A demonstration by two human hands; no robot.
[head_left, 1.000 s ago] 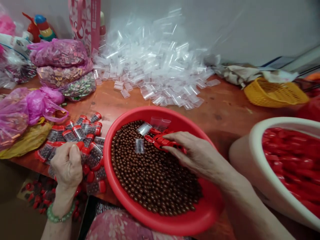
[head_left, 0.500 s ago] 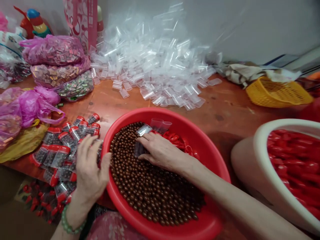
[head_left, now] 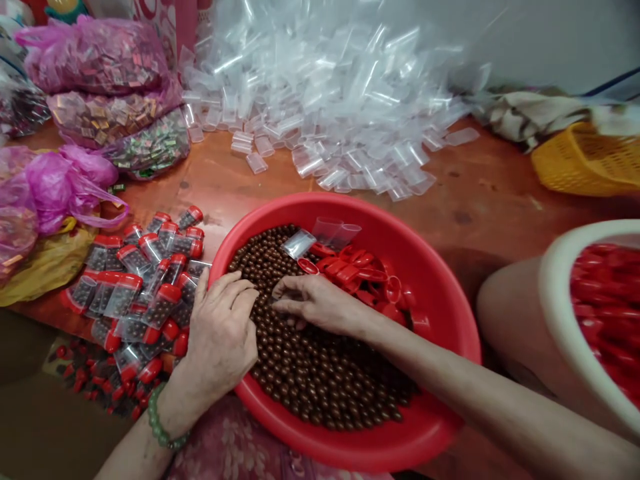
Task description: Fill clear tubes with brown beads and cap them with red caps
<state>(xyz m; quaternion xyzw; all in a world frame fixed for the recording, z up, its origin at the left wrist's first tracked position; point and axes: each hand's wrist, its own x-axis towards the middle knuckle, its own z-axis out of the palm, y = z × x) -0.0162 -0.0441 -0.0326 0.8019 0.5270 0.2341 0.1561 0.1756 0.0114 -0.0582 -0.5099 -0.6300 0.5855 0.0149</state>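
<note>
A red basin (head_left: 463, 333) holds small round brown balls (head_left: 330, 383), with red caps (head_left: 355, 267) at its right side and clear pieces (head_left: 300, 244) near its back. Over the balls, my right hand (head_left: 315, 303) has its fingers pinched together; what they hold is hidden and too small to name. My left hand (head_left: 225, 333), wearing a green bead bracelet, is palm down over the basin's left rim, fingers bent and slightly apart, with nothing seen in them. Filled clear containers with red caps (head_left: 145, 267) are heaped left of the basin.
A large pile of clear empty sleeves (head_left: 320, 113) lies behind the basin. Pink bags of small packets (head_left: 105, 60) stand at the back left. On the right are a white tub of red caps (head_left: 555, 293) and a yellow basket (head_left: 580, 160).
My left hand has moved right, over the basin's rim. My right hand has drawn away from the clear pieces and its fingers have closed up. The view has shifted slightly.
</note>
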